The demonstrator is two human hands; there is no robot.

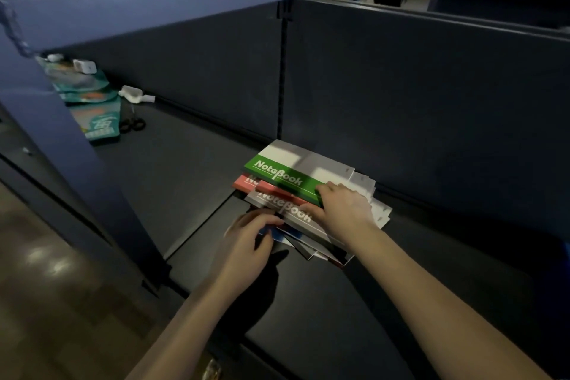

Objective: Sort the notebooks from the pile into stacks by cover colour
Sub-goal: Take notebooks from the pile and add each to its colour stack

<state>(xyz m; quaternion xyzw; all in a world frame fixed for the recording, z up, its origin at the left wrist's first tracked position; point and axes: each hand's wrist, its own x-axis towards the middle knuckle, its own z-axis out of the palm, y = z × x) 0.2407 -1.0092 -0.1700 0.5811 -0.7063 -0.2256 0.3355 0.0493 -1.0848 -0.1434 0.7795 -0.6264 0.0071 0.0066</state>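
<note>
Dark blue metal shelving fills the view, and the pile of notebooks [308, 194] lies on the lower shelf [191, 170] against the back panel, right of the centre upright. Both forearms reach in from the lower edge. The right hand [342, 210] lies palm-down on the pile; its fingers curl over the near corner of the green notebook [277, 174] with the thumb stretched on the grey notebook [290, 213] below, so its grip is grasping the green notebook. The left hand [253, 241] sits at the pile's near-left edge, fingers bent, tips touching the grey notebook's edge above the blue notebook [285, 233]; whether its grip is clenched on anything cannot be told. Visible count: one green, two red notebooks [246, 187], one grey, one blue, plus further covers underneath that cannot be counted. One pair of scissors [132, 126] lies well apart at the shelf's far left.
</note>
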